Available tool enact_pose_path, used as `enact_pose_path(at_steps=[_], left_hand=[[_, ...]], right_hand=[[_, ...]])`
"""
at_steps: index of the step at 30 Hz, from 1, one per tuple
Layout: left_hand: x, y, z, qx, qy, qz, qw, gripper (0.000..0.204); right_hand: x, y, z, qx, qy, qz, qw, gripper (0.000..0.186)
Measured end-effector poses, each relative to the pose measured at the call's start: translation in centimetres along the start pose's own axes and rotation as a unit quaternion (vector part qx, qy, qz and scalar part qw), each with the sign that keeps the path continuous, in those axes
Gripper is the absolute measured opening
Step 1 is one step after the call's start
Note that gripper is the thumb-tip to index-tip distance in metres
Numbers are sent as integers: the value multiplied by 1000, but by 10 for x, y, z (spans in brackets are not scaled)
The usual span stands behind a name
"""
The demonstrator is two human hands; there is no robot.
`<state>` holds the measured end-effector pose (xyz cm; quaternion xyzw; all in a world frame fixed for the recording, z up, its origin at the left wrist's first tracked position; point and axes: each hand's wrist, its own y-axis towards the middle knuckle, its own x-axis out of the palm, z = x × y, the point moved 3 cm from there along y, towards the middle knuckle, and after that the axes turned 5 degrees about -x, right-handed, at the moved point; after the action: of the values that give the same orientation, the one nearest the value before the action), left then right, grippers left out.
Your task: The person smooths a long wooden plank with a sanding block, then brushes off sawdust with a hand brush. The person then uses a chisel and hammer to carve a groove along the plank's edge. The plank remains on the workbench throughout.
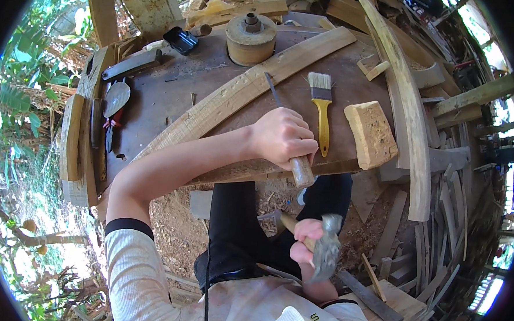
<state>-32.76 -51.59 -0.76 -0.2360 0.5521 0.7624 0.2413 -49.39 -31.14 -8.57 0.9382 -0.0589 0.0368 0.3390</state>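
Open-Air Workshop Table (pixel 172 106): Chisel (pixel 302 172) in Left Hand (pixel 285 140), Hammer (pixel 325 251) in Right Hand (pixel 306 240)

Holds the chisel over a long curved plank (pixel 225 103), with the blade slanting away from the body and the butt pointing back. Closes the left hand round the chisel handle in a full fist, leaving the butt bare, likely so as to steady the angle and offer a clear face for striking. Cannot tell, from above, contact between tip and wood from a hover just over it.

Grips the hammer in the right hand, low on the near side of the table and apart from the chisel, with fingers wrapped close to the metal head, perhaps for control.

Has the plank laid slantwise across the table, just beside a round drum (pixel 250 44) with a bolt on top, seemingly for support along its length. To the right of the chisel, a yellow-handled brush (pixel 321 114) with bristles pointing away, probably parked for easy reach. Beside the brush, a rough wood block (pixel 372 134) at the near edge.

Farther out, a red-handled tool (pixel 114 121) near the left edge and a long pale wooden strip (pixel 408 104) along the right side, presumably set at the margins to free the middle.
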Motion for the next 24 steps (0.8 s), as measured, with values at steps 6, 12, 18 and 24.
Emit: enact_pose_path(at_steps=[6,12,18,24], left_hand=[[1,-1,-1,-1,0,-18,1000,25],[3,-1,-2,10,10,-36,999,32],[6,-3,-3,10,13,-60,998,32],[9,-1,-5,20,39,-92,995,31]], right_hand=[[-3,0,-7,35,-80,-72,994,44],[0,-1,-13,111,-35,-30,993,61],[-5,-14,9,187,6,-33,982,66],[-21,-38,16,105,-7,-36,994,89]])
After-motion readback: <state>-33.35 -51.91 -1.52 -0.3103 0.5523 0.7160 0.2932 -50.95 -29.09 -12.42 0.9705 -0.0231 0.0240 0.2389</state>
